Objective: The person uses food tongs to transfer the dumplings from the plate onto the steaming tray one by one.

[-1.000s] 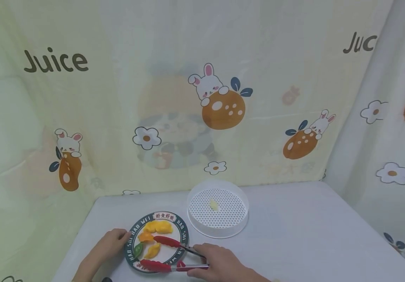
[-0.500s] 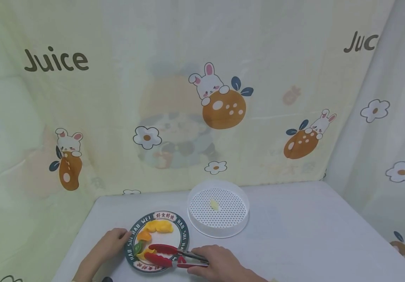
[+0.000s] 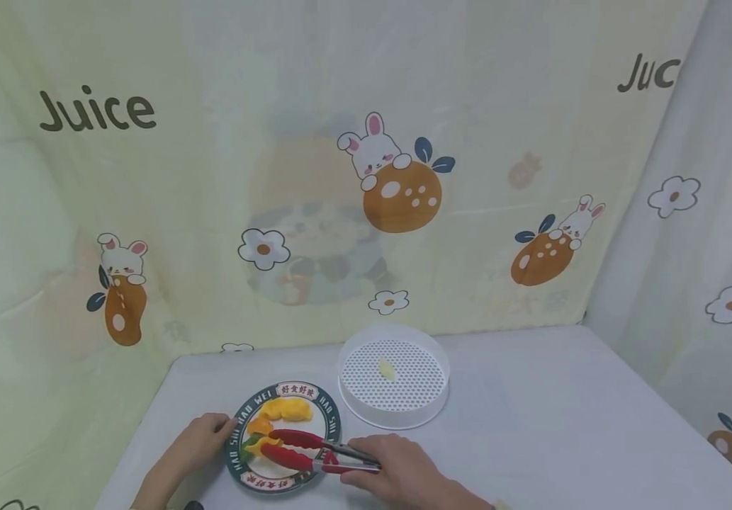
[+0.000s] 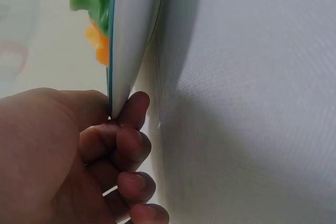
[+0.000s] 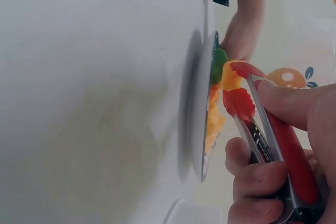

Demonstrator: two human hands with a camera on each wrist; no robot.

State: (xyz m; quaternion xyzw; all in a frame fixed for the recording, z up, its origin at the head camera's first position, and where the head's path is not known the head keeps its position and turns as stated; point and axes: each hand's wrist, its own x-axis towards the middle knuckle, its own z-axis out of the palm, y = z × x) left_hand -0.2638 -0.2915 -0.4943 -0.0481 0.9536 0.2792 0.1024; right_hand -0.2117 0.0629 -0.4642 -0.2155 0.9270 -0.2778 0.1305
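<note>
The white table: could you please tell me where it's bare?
The widest bare patch lies right of the perforated tray and right hand; a smaller one is behind the plate, left of the tray. The plate is crowded: food pieces, red tongs, the left hand at its rim.

In the head view, the tongs (image 3: 297, 438) hide part of the yellow piece (image 3: 256, 446), which covers some of the green piece (image 3: 246, 451) on the plate (image 3: 334, 425), while the right hand (image 3: 400, 466) covers the tongs' rear end. The pale piece (image 3: 387, 369) in the sieve (image 3: 397, 419), near the table's (image 3: 531, 397) far edge, is too small to identify. The head view's bottom edge crops the table and a dark thing (image 3: 194, 506) beside the left arm (image 3: 160, 476); the left wrist view's top edge cuts off the plate, the right wrist view's bottom edge the sieve.
</note>
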